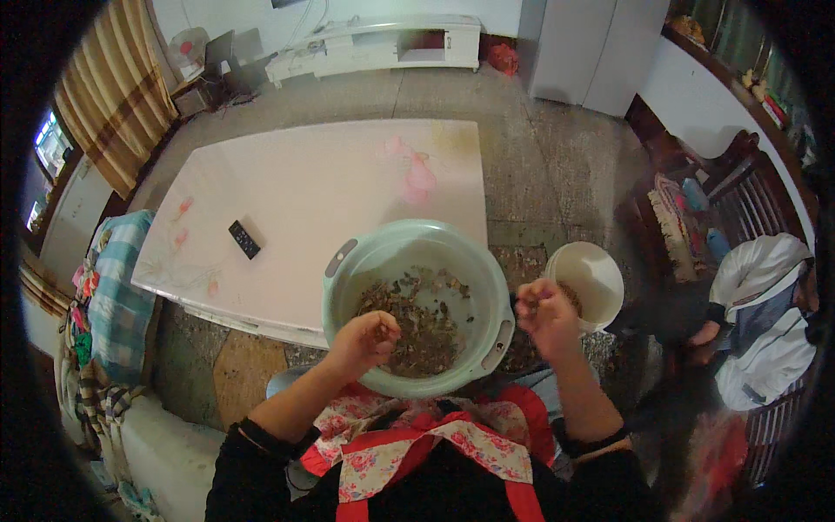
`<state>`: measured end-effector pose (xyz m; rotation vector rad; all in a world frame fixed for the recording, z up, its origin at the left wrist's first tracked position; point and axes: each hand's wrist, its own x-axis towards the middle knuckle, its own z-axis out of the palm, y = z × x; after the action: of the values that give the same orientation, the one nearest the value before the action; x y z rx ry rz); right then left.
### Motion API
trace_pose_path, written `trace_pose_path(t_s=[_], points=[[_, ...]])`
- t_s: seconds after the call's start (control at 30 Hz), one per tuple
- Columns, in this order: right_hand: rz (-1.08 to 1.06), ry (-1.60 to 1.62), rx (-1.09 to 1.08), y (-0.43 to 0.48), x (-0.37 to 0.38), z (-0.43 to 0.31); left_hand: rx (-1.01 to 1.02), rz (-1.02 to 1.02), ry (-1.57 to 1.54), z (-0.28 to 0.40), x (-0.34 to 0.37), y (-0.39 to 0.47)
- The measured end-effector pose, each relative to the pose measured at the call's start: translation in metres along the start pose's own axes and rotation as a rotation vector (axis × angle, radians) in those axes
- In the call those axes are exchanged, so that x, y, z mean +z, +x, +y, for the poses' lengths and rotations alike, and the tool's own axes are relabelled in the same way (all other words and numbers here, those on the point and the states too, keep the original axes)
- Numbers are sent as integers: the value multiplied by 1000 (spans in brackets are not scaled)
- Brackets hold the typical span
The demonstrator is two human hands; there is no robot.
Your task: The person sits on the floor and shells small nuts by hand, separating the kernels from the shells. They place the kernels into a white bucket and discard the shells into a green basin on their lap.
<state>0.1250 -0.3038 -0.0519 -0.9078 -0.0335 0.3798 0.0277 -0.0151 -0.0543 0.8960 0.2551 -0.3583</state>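
Note:
A pale green plastic basin (417,228) with grey handle grips stands by the table's near corner, close to my lap. Dry brown plant bits (417,326) and small pale pieces lie scattered over its bottom. My left hand (365,342) hangs over the basin's front left part with its fingers curled. To the right of the rim is my right hand (549,316), fingers bent, overlapping the near left side of a white bucket (600,287). Some brown material (571,299) shows inside that bucket. Whether either hand pinches something small is too unclear to tell.
A pale table (313,189) with flower prints bears a black remote control (244,239). On the right, a dark wooden bench (743,196) carries white and grey cloth (760,320); another person's hand (704,333) appears beside it. A checked cloth (121,307) covers a seat at left.

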Motion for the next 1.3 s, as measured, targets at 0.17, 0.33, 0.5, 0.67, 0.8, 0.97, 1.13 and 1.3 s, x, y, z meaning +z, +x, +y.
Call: trace_pose_path(t_s=[0.17, 0.33, 0.5, 0.67, 0.8, 0.97, 1.13, 1.3], points=[[243, -711, -86, 2, -71, 10, 67, -3, 124, 10, -15, -9], [66, -1212, -321, 4, -65, 25, 572, -123, 1246, 20, -24, -23], [-232, -1270, -496, 14, 6, 35, 510, -468, 1993, 12, -35, -34], [-699, -1677, 91, 45, 72, 109, 513, -604, 2039, -5, -37, -26], [-827, -1880, 130, 34, 81, 149, 591, -574, 1964, -14, -37, -23], [-864, -1617, 423, 29, 74, 178, 671, -566, 1938, -15, -38, -20], [-923, -1556, 306, 49, 67, 164, 446, -580, 2065, -11, -32, -23], [-279, -419, 739, 49, 63, 110, 482, -491, 1907, 2, -24, -26]])
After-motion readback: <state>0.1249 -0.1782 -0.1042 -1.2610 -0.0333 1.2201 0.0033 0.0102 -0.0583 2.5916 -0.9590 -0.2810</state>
